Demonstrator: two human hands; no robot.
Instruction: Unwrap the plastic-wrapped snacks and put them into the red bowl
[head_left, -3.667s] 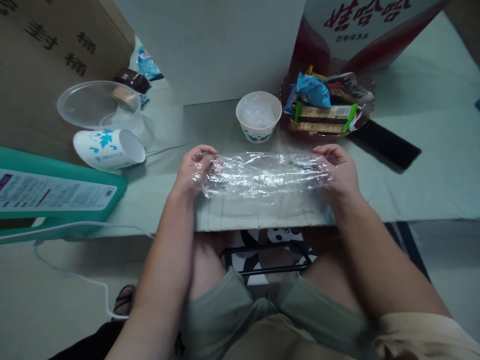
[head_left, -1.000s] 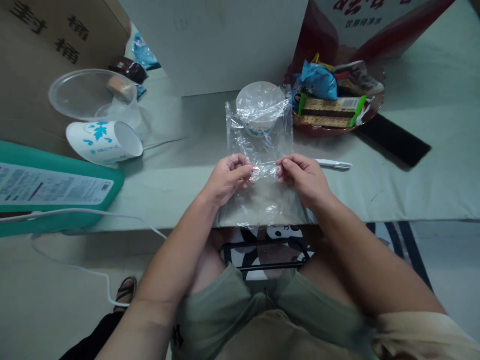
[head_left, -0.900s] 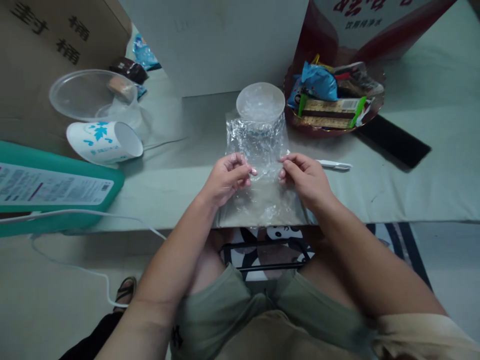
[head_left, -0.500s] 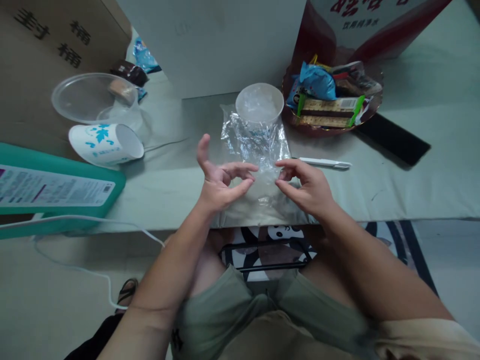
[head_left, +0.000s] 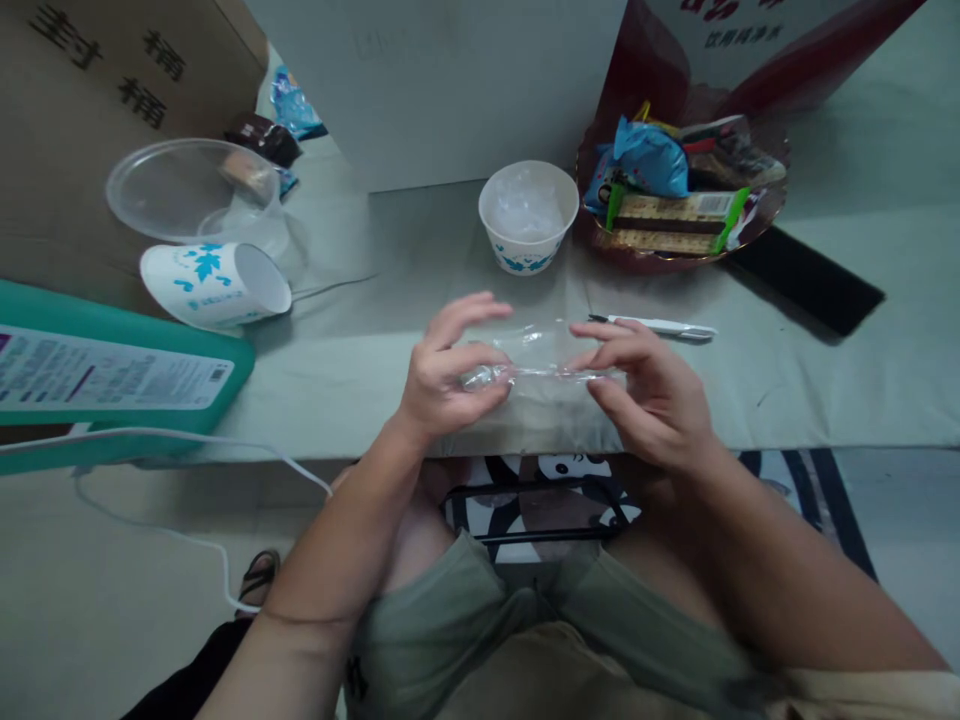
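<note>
Pale green table [head_left: 825, 330] spans the frame, white box [head_left: 465, 80] far centre, brown carton [head_left: 112, 90] far left, red carton [head_left: 750, 60] far right, grey floor [head_left: 112, 600] near left with white cable [head_left: 187, 545], dark patterned rug [head_left: 825, 490] near right, soft even light.

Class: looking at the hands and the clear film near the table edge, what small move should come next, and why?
Probably spread the hands apart to open the clear film flat. It is bunched into a thin strand between the left hand and right hand, and the paper bowl behind stands uncovered.
</note>
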